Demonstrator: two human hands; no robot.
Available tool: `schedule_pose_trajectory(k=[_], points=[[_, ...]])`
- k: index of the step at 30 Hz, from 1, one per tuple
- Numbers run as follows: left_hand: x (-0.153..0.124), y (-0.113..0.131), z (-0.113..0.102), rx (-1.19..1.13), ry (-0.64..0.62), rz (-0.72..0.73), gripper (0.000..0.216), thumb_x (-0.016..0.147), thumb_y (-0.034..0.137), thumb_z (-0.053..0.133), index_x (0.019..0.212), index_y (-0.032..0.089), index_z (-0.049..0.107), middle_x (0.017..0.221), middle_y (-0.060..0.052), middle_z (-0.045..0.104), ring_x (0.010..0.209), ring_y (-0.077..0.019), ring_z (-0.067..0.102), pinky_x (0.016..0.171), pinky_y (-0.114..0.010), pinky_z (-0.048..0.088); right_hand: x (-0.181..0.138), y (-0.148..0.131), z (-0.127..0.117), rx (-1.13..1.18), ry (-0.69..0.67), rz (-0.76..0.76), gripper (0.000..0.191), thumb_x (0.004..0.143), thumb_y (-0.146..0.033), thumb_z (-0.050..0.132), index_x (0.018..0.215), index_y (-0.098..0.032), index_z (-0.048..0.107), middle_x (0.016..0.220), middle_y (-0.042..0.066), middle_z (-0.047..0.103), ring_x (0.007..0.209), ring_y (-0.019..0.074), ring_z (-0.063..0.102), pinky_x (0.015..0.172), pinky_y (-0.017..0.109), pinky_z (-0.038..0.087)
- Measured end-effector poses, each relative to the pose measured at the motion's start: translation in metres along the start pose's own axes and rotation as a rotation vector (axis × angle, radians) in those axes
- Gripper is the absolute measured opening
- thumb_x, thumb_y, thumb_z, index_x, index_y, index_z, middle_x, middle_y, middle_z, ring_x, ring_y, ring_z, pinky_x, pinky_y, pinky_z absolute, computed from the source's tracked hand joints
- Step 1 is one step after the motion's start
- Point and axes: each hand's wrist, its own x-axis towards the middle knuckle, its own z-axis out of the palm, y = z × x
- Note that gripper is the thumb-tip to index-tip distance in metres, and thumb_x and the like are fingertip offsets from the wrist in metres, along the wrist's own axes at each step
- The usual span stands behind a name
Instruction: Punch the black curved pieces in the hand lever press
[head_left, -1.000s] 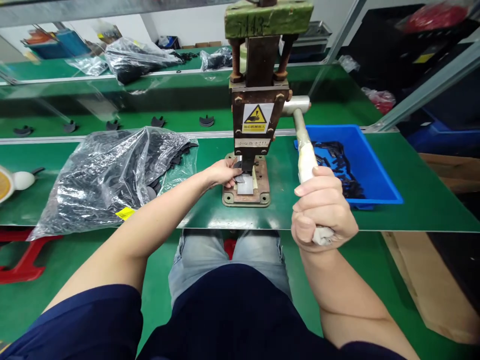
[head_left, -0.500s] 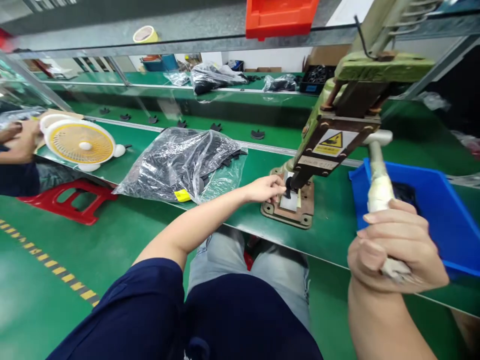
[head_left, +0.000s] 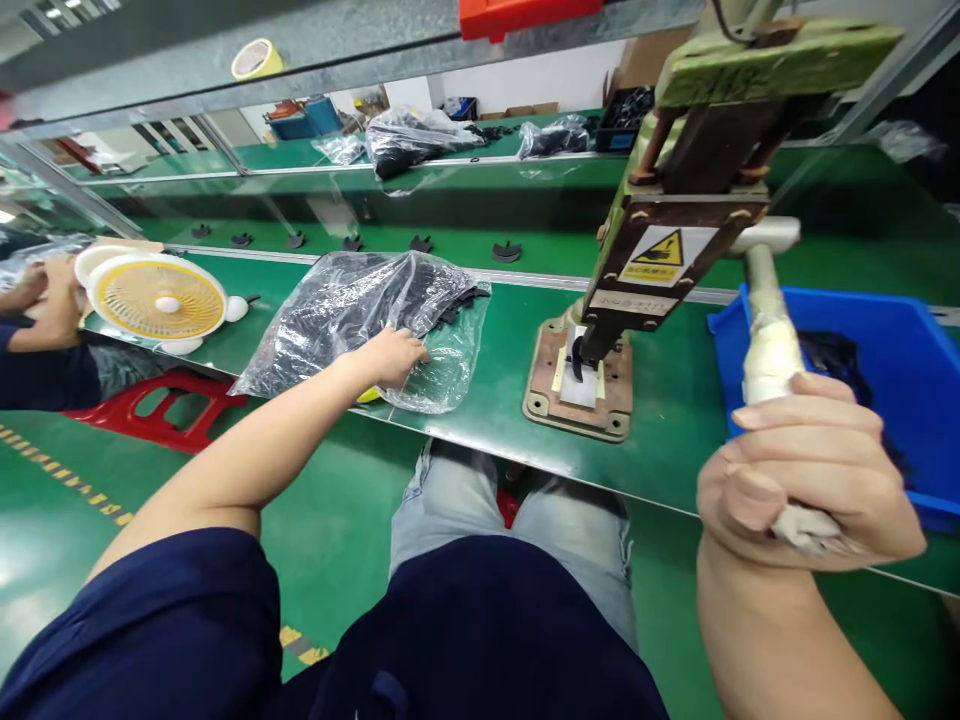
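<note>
Green tabletop (head_left: 675,440) runs left to right across the view, with a belt (head_left: 555,250) behind it at the far edge. Press (head_left: 679,250) stands upright on the tabletop right of centre, leaning in the picture, warning sticker facing the person. Its base plate (head_left: 574,385) is flat on the tabletop. Clear bag (head_left: 337,310) of black parts lies flat left of the press and well apart from it. The bag's long axis goes near-left to far-right, mouth toward the press, with some parts (head_left: 457,300) poking out of the mouth. Blue bin (head_left: 862,297) sits right of the press on the tabletop, dark parts inside, partly hidden by the lever and fist. Lever (head_left: 765,330) starts at the press's right side. Its long axis runs from there down toward the person, free end nearest the camera, shaft wrapped in whitish cloth. Right hand (head_left: 814,470) is clenched round the lever's near end. Left hand (head_left: 394,358) is stretched out and rests on the bag's near right edge by the mouth, fingers curled on the plastic; can't tell if it pinches anything. Nothing lies between the left hand and the press base. Yellow fan (head_left: 157,298) lies face-up at far left, red stool (head_left: 150,420) below it on the floor, and another person's hand (head_left: 52,290) is just beside the fan. Small black piece (head_left: 576,358) sits under the ram on the plate. Single black parts (head_left: 507,251) are spaced along the belt. Tape roll (head_left: 253,58) is on the overhead shelf.
</note>
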Motion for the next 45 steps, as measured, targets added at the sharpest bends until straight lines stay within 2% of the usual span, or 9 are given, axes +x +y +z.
schedule_pose_trajectory(k=[5,9,11,14,18,21,24,30,45], points=[[-0.003,-0.014,-0.010,0.111,-0.135,-0.002,0.047,0.070,0.012,0.073,0.115,0.023,0.079,0.125,-0.017,0.076,0.127,-0.0386,0.056,0.113,-0.051,0.034,0.000,0.001,0.001,0.000,-0.005,-0.011,0.053,0.086,-0.048,0.076,0.054,-0.022,0.043,0.052,-0.007,0.059,0.065,0.0146,0.071,0.093,0.053,0.062],[0.001,-0.017,-0.024,0.086,-0.176,0.000,0.024,0.068,0.008,0.076,0.087,0.022,0.079,0.110,-0.015,0.079,0.124,-0.0386,0.059,0.114,-0.054,0.029,0.001,-0.002,-0.002,-0.008,-0.056,0.011,0.047,0.085,-0.045,0.076,0.056,-0.023,0.047,0.054,-0.007,0.061,0.067,0.0161,0.071,0.095,0.054,0.061],[0.001,-0.022,-0.033,0.009,-0.133,-0.027,0.011,0.070,0.013,0.079,0.076,0.021,0.075,0.102,-0.013,0.079,0.122,-0.0380,0.061,0.113,-0.053,0.031,0.003,-0.006,-0.002,-0.007,-0.081,0.006,0.044,0.085,-0.042,0.076,0.057,-0.022,0.048,0.056,-0.007,0.061,0.068,0.0162,0.071,0.095,0.055,0.060],[0.003,-0.021,-0.040,-0.172,0.013,-0.113,0.009,0.079,0.026,0.080,0.081,0.023,0.072,0.089,-0.007,0.077,0.107,-0.0331,0.068,0.101,-0.043,0.043,0.006,-0.013,-0.001,-0.017,-0.096,0.032,0.042,0.086,-0.040,0.075,0.059,-0.022,0.048,0.059,-0.007,0.063,0.071,0.0160,0.071,0.098,0.055,0.059],[0.016,0.023,-0.032,-0.763,0.174,-0.121,0.019,0.089,0.036,0.077,0.096,0.024,0.065,0.077,-0.001,0.071,0.076,-0.0224,0.069,0.075,-0.033,0.051,0.007,-0.019,0.002,-0.022,-0.079,0.060,0.038,0.087,-0.038,0.073,0.062,-0.022,0.049,0.059,-0.007,0.061,0.072,0.0151,0.069,0.100,0.053,0.057],[0.038,0.080,-0.018,-1.312,0.143,-0.002,0.019,0.094,0.031,0.075,0.102,0.021,0.060,0.073,0.000,0.069,0.068,-0.0168,0.069,0.069,-0.029,0.056,0.008,-0.021,0.002,-0.033,-0.093,0.069,0.036,0.086,-0.036,0.073,0.063,-0.023,0.049,0.059,-0.007,0.060,0.072,0.0157,0.068,0.100,0.054,0.056],[0.065,0.130,-0.011,-1.519,0.101,0.019,0.022,0.097,0.031,0.075,0.090,0.020,0.058,0.068,0.000,0.068,0.059,-0.0127,0.066,0.062,-0.025,0.054,0.009,-0.021,0.002,-0.044,-0.095,0.068,0.037,0.087,-0.039,0.072,0.062,-0.023,0.049,0.057,-0.007,0.059,0.070,0.0165,0.068,0.099,0.056,0.056],[0.105,0.167,-0.020,-1.509,0.171,0.022,0.031,0.096,0.035,0.080,0.081,0.018,0.059,0.062,0.000,0.067,0.053,-0.0105,0.064,0.053,-0.020,0.050,0.008,-0.017,0.006,-0.045,-0.041,0.031,0.043,0.084,-0.039,0.073,0.058,-0.023,0.043,0.054,-0.007,0.053,0.066,0.0159,0.065,0.094,0.055,0.057],[0.125,0.173,-0.027,-1.461,0.056,0.049,0.036,0.093,0.038,0.083,0.081,0.017,0.056,0.064,-0.002,0.070,0.055,-0.0145,0.072,0.054,-0.022,0.057,0.006,-0.012,0.012,-0.041,0.047,0.010,0.055,0.086,-0.043,0.075,0.054,-0.021,0.037,0.048,-0.007,0.044,0.061,0.0130,0.063,0.091,0.048,0.057]])
